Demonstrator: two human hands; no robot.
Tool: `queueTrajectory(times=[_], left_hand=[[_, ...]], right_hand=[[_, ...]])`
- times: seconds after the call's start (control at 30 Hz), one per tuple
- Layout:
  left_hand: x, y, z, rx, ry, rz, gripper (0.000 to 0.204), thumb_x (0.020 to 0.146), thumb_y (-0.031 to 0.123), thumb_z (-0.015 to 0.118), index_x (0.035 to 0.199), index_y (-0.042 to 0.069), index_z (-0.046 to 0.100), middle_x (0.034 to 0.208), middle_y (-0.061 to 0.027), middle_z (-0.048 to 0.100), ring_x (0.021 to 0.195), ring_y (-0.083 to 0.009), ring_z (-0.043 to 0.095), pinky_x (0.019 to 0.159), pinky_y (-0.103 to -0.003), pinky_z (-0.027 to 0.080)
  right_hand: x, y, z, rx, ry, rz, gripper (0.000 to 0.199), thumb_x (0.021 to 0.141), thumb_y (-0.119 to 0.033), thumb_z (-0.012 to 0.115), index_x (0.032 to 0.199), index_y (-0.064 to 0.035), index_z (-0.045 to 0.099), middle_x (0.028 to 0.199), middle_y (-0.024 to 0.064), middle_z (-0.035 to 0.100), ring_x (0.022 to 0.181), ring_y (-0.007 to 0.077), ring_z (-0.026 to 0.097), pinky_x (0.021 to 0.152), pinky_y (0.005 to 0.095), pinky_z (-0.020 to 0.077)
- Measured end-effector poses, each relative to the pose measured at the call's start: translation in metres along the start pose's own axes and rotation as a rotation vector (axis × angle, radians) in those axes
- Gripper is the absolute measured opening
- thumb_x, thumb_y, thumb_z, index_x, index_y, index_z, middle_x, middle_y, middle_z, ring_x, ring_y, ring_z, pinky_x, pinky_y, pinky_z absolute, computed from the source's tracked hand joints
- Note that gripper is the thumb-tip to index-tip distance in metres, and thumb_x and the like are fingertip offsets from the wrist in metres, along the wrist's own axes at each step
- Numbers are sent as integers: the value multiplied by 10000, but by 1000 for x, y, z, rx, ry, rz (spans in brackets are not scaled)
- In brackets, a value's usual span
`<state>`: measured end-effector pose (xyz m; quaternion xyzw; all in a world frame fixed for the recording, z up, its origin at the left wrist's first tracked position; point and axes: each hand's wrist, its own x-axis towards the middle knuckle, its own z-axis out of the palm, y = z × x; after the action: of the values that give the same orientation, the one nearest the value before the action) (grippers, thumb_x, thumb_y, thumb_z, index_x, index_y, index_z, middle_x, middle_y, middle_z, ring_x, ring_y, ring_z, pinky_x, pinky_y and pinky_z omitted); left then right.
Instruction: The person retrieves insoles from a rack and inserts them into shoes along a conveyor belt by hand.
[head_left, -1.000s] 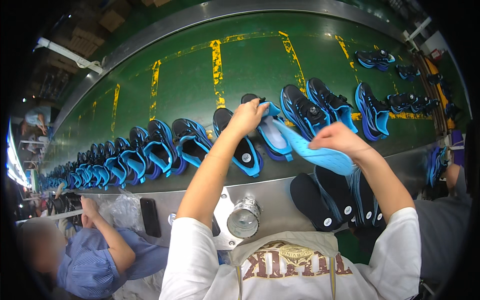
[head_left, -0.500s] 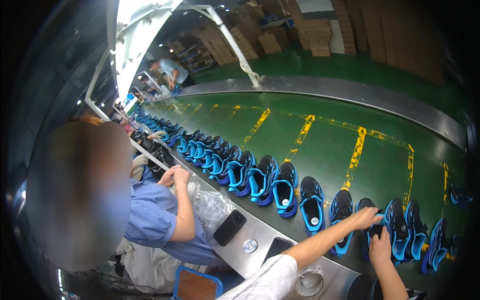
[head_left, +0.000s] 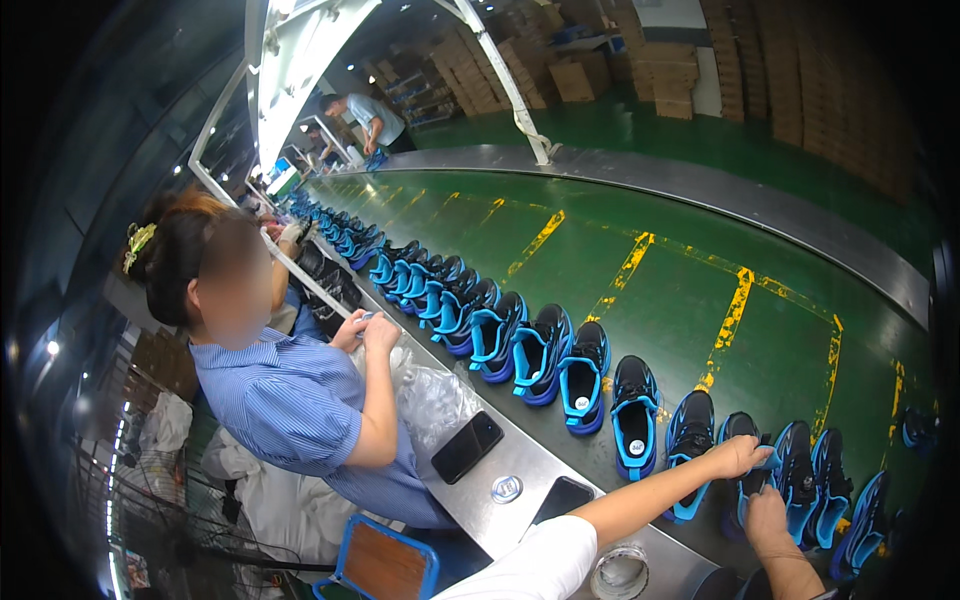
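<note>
While hands touch one shoe, others stand

Short white sleeve of plain-looking cloth, lightly creased, loose straight hem, bare left forearm below it, ungloved left hand, bare right forearm, ungloved right hand

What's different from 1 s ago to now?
The right hand has moved from out beside the shoe, holding a light-blue insole, to its opening. The insole no longer shows; whether it's let go is hidden. The view has swung toward the person's left.

Unchanged: left hand at the shoe's tongue; phone on the metal ledge.
</note>
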<state>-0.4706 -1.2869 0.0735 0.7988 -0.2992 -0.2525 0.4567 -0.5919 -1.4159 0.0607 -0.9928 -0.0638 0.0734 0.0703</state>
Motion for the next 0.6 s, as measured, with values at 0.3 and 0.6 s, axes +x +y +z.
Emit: queueTrajectory(times=[0.3, 0.6], left_hand=[[-14, 13, -6, 92, -17, -28, 490, 883, 438, 387, 858, -37, 505, 804, -259, 582, 807, -416, 552, 697, -466, 427], [-15, 11, -5, 118, 17, -3, 464, 876, 425, 413, 861, -28, 514, 777, -239, 588, 795, -402, 562, 683, -462, 427]], right_hand=[[28, 14, 24, -94, -192, 77, 192, 744, -114, 489, 860, -20, 609, 975, 183, 548, 911, 314, 524, 765, 371, 449], [42, 32, 46, -268, -558, -77, 343, 792, -158, 432, 1058, -18, 596, 1277, 195, 412, 1189, 330, 374, 962, 362, 329]])
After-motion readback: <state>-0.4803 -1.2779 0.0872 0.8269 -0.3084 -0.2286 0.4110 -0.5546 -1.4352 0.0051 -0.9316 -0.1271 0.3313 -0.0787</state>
